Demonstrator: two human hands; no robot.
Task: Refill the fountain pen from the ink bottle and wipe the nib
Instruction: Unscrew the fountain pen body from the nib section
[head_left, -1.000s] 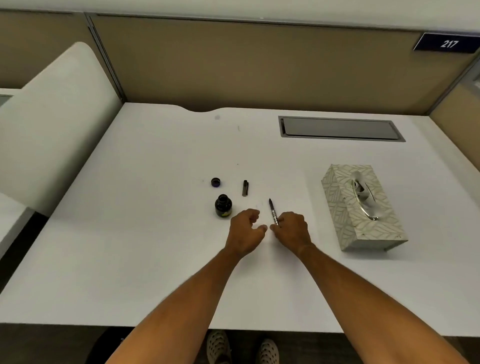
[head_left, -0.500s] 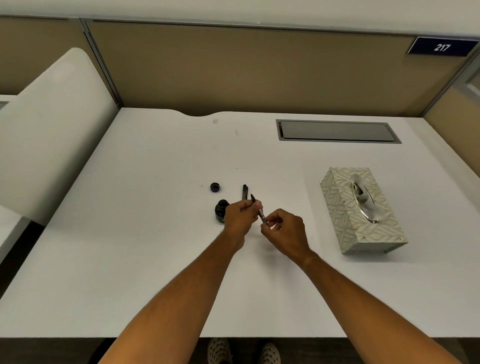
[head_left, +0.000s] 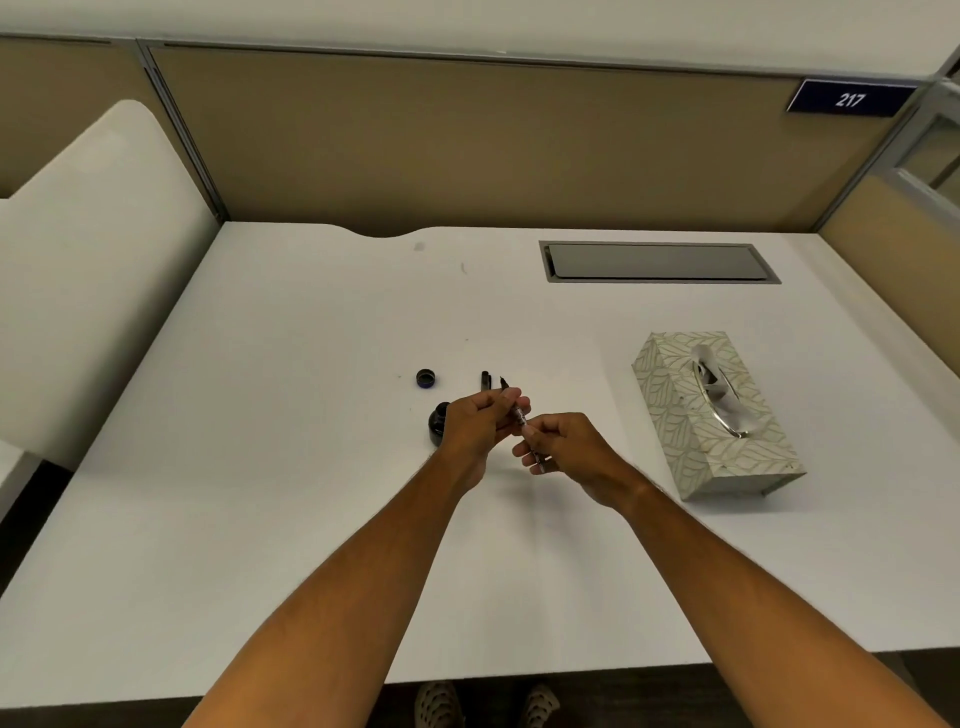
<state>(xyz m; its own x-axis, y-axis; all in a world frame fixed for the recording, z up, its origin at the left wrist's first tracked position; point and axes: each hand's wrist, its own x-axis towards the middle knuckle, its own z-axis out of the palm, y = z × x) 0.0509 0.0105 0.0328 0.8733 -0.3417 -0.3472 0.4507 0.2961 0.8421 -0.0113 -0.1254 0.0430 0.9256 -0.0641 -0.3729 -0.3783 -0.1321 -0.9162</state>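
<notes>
A white desk (head_left: 270, 467) fills the cubicle, backed by tan partition panels, with a plate reading 217 (head_left: 850, 98) high on the right and a grey recessed cable tray (head_left: 657, 262) set into the far part of the surface. A patterned tissue box (head_left: 675, 431) lies toward the right, well apart from the hands, with a tissue poking up through its slot.

Both hands meet over the middle of the desk, holding the fountain pen (head_left: 519, 415) between them, lifted clear of the surface. The left hand (head_left: 480, 421) is curled around the forward part of the pen, fingers closed on it, and the dark nib end sticks out past the fingertips, pointing away and slightly left. The right hand (head_left: 566, 449) pinches the rear part with thumb and fingertips, the other fingers folded in loosely; the tail end shows just below its knuckles.

The ink bottle (head_left: 438, 422) stands on the desk just left of the left hand, partly hidden behind it (whether hand and bottle touch cannot be told). Its round cap (head_left: 425, 378) lies beyond it, apart. A dark pen cap (head_left: 486, 380) lies just past the left hand's fingertips, close beside the nib.
</notes>
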